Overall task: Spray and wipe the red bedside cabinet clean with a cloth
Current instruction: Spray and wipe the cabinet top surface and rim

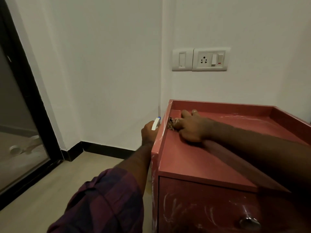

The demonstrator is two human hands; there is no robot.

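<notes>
The cloth (172, 123) is held bunched under the curled fingers of the right hand (191, 128) and pressed onto the cabinet (185, 162) top at its left rear corner, touching the left rim. The bottle (156, 123) is gripped in the left hand (149, 133) just outside that rim, nozzle toward the wall. The rest of the top lies rightward and frontward of the cloth, so the next stroke is judged to be drawn that way by the right hand.
</notes>
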